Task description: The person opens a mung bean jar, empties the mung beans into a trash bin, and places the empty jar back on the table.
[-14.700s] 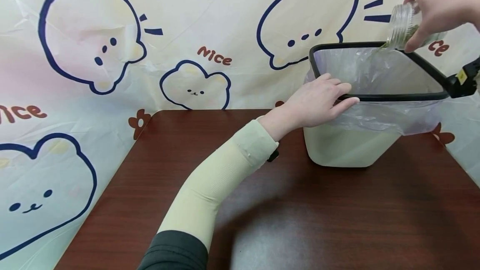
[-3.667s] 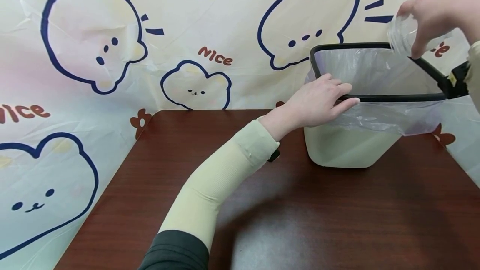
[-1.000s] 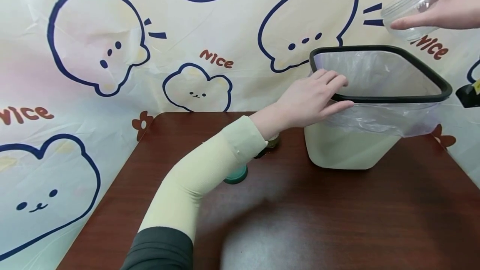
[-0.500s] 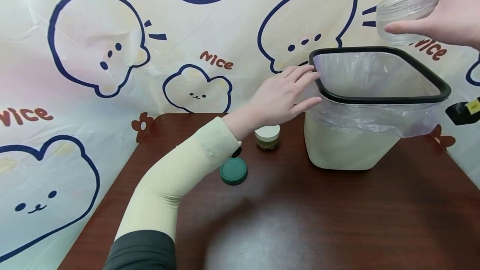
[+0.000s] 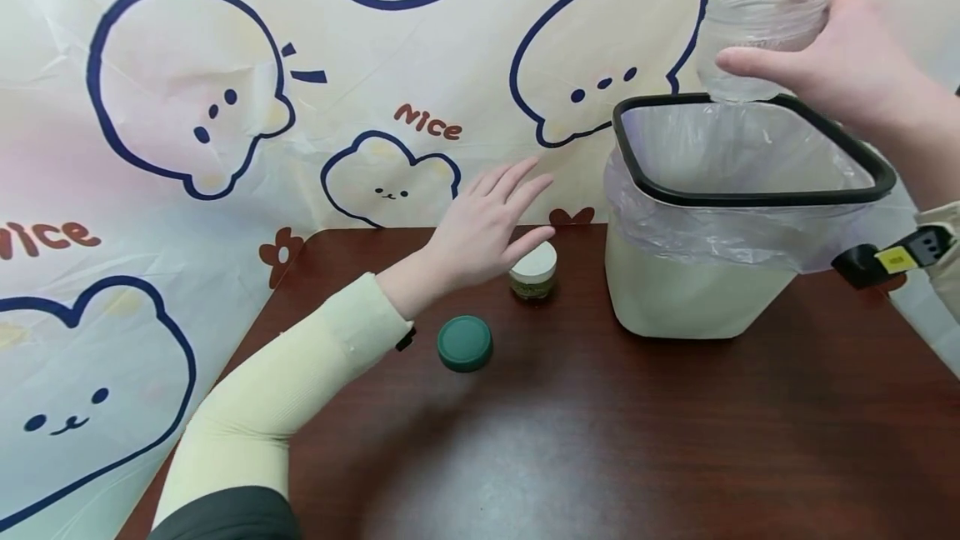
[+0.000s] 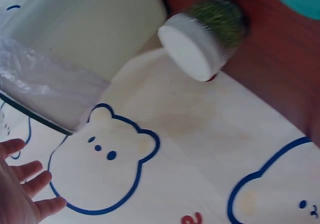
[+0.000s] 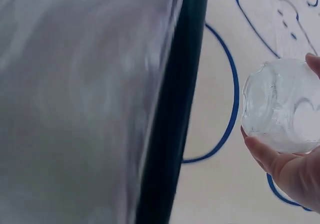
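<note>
My right hand (image 5: 847,65) grips a clear glass jar (image 5: 750,40), held upright above the back rim of the bin; no lid is on it. In the right wrist view the jar (image 7: 280,103) looks see-through, with thumb and fingers on either side. My left hand (image 5: 483,223) is in the air with fingers spread and nothing in them, left of the bin. Just below its thumb stands a small jar (image 5: 534,273) with a white lid; the left wrist view shows green dried bits inside that jar (image 6: 217,26). A green lid (image 5: 465,343) lies nearer on the table.
A pale green bin (image 5: 690,298) with a black rim and a translucent liner (image 5: 742,232) stands at the right back of the dark wooden table (image 5: 637,440). A cartoon-printed cloth (image 5: 225,257) hangs behind.
Earlier, green bits fell from the tilted glass jar into the bin. Since then the jar has turned upright and come left. My left hand has let go of the rim, revealing the small jar and lid.
</note>
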`<state>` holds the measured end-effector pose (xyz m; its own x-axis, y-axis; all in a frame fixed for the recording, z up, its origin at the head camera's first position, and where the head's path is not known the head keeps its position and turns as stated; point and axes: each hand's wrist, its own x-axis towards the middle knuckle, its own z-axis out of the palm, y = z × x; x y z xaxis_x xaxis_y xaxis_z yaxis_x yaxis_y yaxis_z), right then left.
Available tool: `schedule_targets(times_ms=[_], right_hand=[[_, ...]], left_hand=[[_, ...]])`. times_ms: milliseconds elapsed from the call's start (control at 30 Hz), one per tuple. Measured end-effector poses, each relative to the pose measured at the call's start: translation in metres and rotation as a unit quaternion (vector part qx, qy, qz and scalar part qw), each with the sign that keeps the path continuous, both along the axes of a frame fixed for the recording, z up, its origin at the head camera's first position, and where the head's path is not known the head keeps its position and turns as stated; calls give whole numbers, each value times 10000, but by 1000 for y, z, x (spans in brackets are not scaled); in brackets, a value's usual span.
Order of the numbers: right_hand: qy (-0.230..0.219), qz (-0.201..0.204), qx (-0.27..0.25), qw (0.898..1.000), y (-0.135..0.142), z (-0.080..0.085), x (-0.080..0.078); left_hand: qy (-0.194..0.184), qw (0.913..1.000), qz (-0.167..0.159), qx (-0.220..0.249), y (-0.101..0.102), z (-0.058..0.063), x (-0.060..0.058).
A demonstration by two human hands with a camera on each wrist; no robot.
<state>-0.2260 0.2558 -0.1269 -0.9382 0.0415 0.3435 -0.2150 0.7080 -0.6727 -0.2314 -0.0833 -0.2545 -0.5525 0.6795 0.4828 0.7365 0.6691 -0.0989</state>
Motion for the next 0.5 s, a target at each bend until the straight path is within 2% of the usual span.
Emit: schedule_targets(times_ms=[167, 367, 500], right_hand=[[-1, 459, -496, 9977, -14, -5, 7], [-26, 997, -1035, 9896, -40, -10, 15], [-126, 1114, -1043, 9882, -59, -14, 24]], left_hand=[[-72, 10000, 28, 27, -17, -14, 8], [-211, 9994, 187, 198, -32, -22, 18], [-325, 9985, 253, 357, -42, -25, 22]])
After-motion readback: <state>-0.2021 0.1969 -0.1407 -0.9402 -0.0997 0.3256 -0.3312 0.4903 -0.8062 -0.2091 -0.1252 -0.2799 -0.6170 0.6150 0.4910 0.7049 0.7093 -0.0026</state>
